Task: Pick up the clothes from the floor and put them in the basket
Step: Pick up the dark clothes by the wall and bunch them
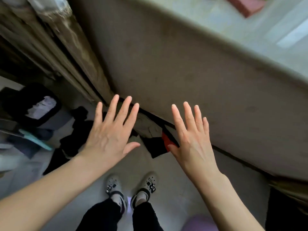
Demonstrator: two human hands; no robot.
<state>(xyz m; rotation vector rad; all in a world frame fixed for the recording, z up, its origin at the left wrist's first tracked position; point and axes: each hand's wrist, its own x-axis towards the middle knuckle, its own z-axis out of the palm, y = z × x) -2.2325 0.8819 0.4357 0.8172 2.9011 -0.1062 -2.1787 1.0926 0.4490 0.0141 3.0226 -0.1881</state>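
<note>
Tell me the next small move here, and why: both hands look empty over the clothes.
Probably lower the right hand onto the red and black garment on the floor just under it and grip it. That hand and the left hand are open and hold nothing; that piece lies nearest, beside an olive garment. The dark basket stands at the left.

You stand on a pale grey floor (163, 165), matt and smooth like bare cement. Along its far edge, the crumpled black, olive and red cloth garments (150, 130) look soft and dull. The brownish wall (183, 64) is matt, scuffed plaster. Your pale grey clogs (114, 185) look like matt moulded plastic.
</note>
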